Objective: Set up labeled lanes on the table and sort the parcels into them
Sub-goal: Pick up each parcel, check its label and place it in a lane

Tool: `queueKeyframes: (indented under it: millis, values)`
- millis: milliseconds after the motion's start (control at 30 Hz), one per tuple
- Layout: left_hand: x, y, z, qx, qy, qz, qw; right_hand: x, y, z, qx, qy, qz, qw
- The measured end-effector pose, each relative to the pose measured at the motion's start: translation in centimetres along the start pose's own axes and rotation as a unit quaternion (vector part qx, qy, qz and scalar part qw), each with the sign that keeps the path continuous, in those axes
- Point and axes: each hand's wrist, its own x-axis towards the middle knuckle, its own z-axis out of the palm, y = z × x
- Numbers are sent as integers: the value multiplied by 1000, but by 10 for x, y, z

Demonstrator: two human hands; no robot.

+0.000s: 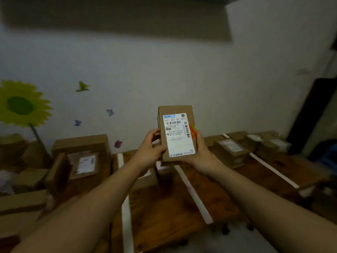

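Note:
I hold a small brown cardboard parcel (177,134) upright in front of me, its white shipping label facing the camera. My left hand (149,150) grips its left edge and my right hand (201,154) grips its right edge and bottom. Below lies a dark wooden table (164,207) divided by white tape strips (193,194) into lanes. Another strip (126,216) runs on the left and one (273,172) on the right. Parcels (230,150) sit at the far end of the right lanes.
A pile of brown boxes (80,157) stands at the left of the table, more cartons (21,201) at the near left. A white wall with a sunflower sticker (21,105) and butterfly stickers is behind. A dark panel (310,114) stands at the right.

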Motion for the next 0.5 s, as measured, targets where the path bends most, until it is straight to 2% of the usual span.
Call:
queueKeyframes:
  millis: [100, 200, 333, 500]
  values:
    - [18, -8, 81, 2, -56, -28, 998, -26, 37, -67, -92, 29, 0, 995]
    - [35, -15, 146, -1, -113, -55, 992, -44, 75, -121, -216, 48, 70, 973]
    - [61, -24, 214, 13, -166, -88, 982, -57, 121, -175, -281, 69, 115, 950]
    - [108, -42, 274, 25, -207, -122, 970, -38, 168, -224, -308, 80, 151, 936]
